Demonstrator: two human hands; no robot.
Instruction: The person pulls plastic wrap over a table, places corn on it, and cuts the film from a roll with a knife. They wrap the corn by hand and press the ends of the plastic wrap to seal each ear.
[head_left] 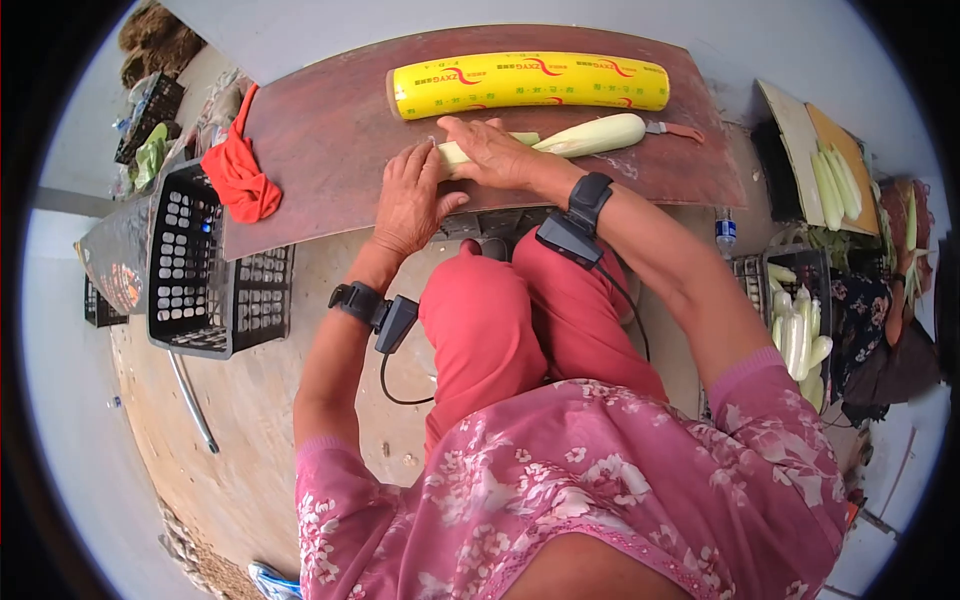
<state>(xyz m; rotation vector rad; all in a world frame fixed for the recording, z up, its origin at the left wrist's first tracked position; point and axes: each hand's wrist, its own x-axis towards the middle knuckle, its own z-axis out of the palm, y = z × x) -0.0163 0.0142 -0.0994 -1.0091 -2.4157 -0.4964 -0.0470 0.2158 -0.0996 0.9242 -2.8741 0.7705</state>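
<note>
Two or more long, pale green-white vegetable shoots [596, 135] lie on the reddish-brown board. The left ends of some are under my hands. My left hand [410, 195] curls its fingers over the end of one shoot, thumb pointing right. Beside it, my right hand [495, 155] lies across the shoots and grips them from above, its fingers reaching left. Part of what the fingers hold is hidden. Just beyond my hands lies a large yellow printed roll of cling film [530, 82]. A knife with a red handle [682, 131] rests at the right end of the shoots.
A red cloth [243, 175] hangs at the board's [320, 150] left edge, near a black plastic crate [185, 335]. On the right, a crate holds bagged pale vegetables [800, 335], and more shoots [838, 185] lie on a panel. Another person [880, 330] sits at far right.
</note>
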